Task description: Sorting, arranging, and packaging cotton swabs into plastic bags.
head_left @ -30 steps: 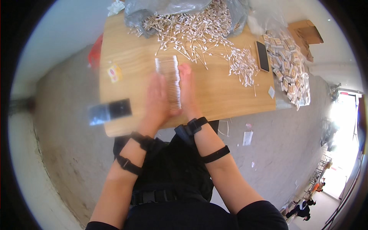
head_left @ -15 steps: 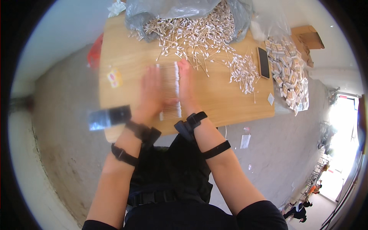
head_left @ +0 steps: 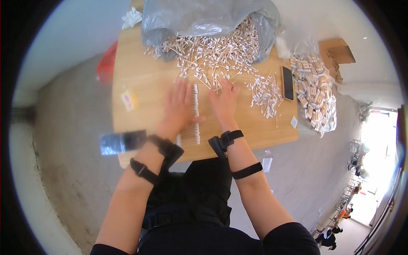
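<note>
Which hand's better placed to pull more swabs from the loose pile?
Right, probably. The right hand lies flat at the edge of the loose swab pile, fingertips among the strays. The left hand rests against the aligned swab row.

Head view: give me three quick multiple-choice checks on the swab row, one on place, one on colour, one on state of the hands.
1. Where does the row of cotton swabs lie?
A. Between the two hands
B. Inside the grey bag
C. On the phone

2. What colour is the phone?
A. Red
B. Black
C. Yellow

3. How are the hands?
A. Clenched in fists
B. Raised off the table
C. Open, palms down

Answers: 1 A, the left hand and right hand flank the row on the wooden table; 2 B, it shows dark right of the loose swabs; 3 C, fingers are spread flat.
</note>
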`<state>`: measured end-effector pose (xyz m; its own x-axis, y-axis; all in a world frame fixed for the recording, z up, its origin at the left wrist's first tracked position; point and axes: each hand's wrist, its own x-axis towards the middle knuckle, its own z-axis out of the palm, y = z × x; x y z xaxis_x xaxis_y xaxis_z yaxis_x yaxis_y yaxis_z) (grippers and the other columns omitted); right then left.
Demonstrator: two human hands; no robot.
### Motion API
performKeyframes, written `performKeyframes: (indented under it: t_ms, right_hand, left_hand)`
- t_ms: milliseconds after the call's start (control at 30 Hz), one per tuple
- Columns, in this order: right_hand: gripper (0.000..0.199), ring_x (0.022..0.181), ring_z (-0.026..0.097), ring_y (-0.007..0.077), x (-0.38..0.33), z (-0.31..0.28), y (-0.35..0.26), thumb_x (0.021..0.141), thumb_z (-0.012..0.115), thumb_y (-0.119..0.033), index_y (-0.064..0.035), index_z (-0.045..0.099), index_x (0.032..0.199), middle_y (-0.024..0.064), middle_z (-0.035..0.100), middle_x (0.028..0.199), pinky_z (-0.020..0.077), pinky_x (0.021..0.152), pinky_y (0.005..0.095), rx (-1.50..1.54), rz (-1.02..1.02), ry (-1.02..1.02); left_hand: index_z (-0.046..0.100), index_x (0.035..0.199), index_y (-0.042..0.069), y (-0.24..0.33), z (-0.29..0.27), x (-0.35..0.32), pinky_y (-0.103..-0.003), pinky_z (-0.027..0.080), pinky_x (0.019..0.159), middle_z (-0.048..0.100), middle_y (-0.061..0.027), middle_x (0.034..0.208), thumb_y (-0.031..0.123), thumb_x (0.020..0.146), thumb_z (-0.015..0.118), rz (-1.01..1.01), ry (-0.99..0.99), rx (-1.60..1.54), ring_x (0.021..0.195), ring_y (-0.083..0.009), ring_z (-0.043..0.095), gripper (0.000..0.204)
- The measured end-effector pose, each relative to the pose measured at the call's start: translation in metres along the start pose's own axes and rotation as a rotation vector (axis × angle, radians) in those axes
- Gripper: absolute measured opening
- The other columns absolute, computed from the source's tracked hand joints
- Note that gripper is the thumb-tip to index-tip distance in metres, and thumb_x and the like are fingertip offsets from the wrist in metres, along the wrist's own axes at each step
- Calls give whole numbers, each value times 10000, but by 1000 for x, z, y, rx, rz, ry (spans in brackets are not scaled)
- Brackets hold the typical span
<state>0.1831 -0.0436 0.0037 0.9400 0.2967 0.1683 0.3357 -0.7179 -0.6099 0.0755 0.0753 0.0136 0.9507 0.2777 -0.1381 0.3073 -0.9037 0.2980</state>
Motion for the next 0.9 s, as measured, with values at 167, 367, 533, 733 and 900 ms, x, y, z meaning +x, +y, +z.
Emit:
performKeyframes:
  t_ms: [167,367,533,733,900]
  right_hand:
    - [419,995,500,321,10,-4,20,722,745,-253,-93,599,1082,126,532,969,426,853,418,-82,-97,14]
    - [261,928,502,304,11,-1,23,698,757,-224,-155,674,937,90,547,937,421,805,406,-104,-137,69]
    - [187,862,514,290,6,0,39,719,738,-176,-153,683,895,73,561,865,422,767,403,-8,-172,69]
    - [90,806,531,286,-1,-4,43,752,685,-96,-116,672,839,76,563,787,436,709,393,86,-170,84]
    - [153,819,567,315,25,-4,36,764,667,-80,-94,648,916,113,579,828,458,703,418,139,-31,10]
  left_hand:
    - [174,1456,-39,5,9,-12,-525,91,1134,132,-196,1539,691,671,615,61,33,-11,1439,-321,80,1159]
    - [182,1450,-42,8,12,-26,-516,97,1136,125,-182,1543,683,663,628,77,51,-15,1438,-316,90,1160]
    - [190,1447,-43,11,15,-31,-511,90,1139,140,-181,1539,681,656,635,78,58,-30,1436,-314,100,1160]
    - [223,1435,-49,9,14,-42,-512,88,1139,177,-192,1524,684,653,636,105,69,-14,1432,-320,118,1148]
    - [226,1430,-56,9,8,-44,-520,88,1136,202,-207,1511,678,658,637,124,61,-3,1427,-335,129,1142]
